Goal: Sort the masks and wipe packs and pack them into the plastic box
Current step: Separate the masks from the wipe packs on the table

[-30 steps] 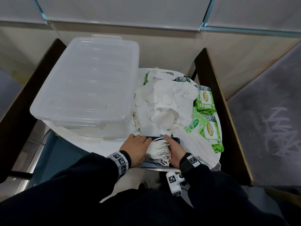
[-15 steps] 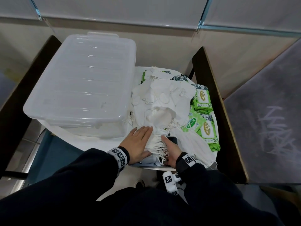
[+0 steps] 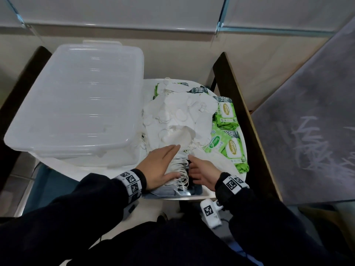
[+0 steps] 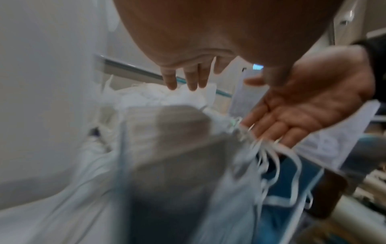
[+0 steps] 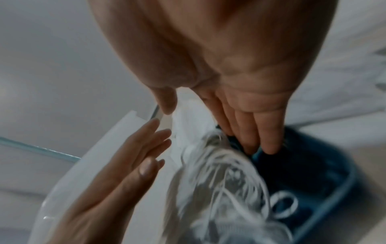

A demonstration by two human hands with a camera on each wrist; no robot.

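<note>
A stack of pale blue masks [image 3: 177, 169] with white ear loops lies at the table's near edge, partly on a dark blue pack [image 3: 196, 189]. My left hand [image 3: 161, 166] lies flat on the stack's left side, fingers straight. My right hand [image 3: 199, 169] is open beside the stack's right side, its fingers [image 5: 250, 132] straight and pointing down at the dark pack. Behind them is a heap of white masks [image 3: 178, 116]. Green wipe packs [image 3: 228, 144] lie to the right. The clear plastic box [image 3: 76, 104], lid on, stands at the left.
A small round white table [image 3: 80, 169] carries everything and is crowded. Dark wooden chair arms [image 3: 244, 112] flank it on both sides. A grey chalk-marked panel [image 3: 307, 121] stands to the right. A wall runs along the back.
Both hands gripped the blue mask stack a second ago. They have since let go and flattened, and the left hand has slid forward along the stack toward the white heap.
</note>
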